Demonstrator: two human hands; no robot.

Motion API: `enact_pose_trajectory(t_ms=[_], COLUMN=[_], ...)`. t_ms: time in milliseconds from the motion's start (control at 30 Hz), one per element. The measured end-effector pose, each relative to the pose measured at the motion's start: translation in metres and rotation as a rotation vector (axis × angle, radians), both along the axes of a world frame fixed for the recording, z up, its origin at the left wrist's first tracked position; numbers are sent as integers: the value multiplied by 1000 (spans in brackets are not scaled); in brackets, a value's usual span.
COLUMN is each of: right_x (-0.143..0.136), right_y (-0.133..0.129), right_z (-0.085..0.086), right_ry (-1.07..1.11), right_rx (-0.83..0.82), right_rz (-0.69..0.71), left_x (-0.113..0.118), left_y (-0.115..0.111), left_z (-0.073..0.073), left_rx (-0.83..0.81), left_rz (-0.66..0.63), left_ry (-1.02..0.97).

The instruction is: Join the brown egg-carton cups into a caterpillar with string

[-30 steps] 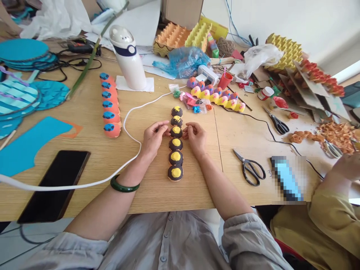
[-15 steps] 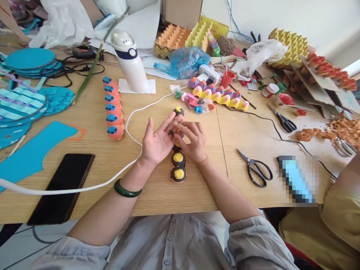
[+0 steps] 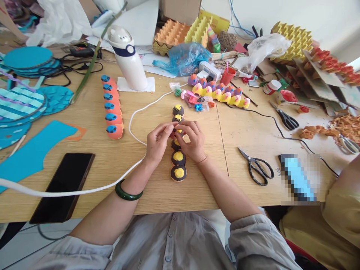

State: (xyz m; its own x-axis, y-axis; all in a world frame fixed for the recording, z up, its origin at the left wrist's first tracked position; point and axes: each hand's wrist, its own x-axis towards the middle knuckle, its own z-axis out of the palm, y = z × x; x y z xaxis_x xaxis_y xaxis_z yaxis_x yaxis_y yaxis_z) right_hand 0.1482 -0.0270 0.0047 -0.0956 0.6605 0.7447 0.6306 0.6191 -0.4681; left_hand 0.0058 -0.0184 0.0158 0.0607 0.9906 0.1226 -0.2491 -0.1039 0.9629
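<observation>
A strip of egg-carton cups (image 3: 178, 157) lies lengthwise in front of me, each visible cup topped with a dark disc and a yellow patch. The far cups carry small black marks on the yellow. Just over the strip's middle, my left hand (image 3: 158, 144) and my right hand (image 3: 194, 141) meet at the fingertips, both closed in a pinch. Between them shows a small bit of black clay (image 3: 174, 130), partly hidden by the fingers. The cups right under my fingers are partly covered.
To the left are an orange cup strip (image 3: 112, 108), a white bottle (image 3: 129, 63), a phone (image 3: 62, 187) and a white cable (image 3: 112, 183). Yellow and purple cup strips (image 3: 222, 93) lie behind. Scissors (image 3: 257, 167) rest at right, near a person's sleeve (image 3: 340, 210).
My left hand has turned from an open palm, with the small black ball at its fingers, to a pinch. Its fingertips now meet those of my right hand.
</observation>
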Motion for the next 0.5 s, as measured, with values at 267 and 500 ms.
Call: enact_pose_trajectory(t_ms=[267, 500], right_x=[3, 2], right_y=[-1, -1], right_z=[1, -2], right_ry=[74, 77], right_rx=[-69, -103], right_rz=[43, 34], left_x=[0, 2], left_y=[2, 2], left_z=[8, 9], left_rx=[-194, -259], left_rz=[-11, 56], left_ry=[-153, -165])
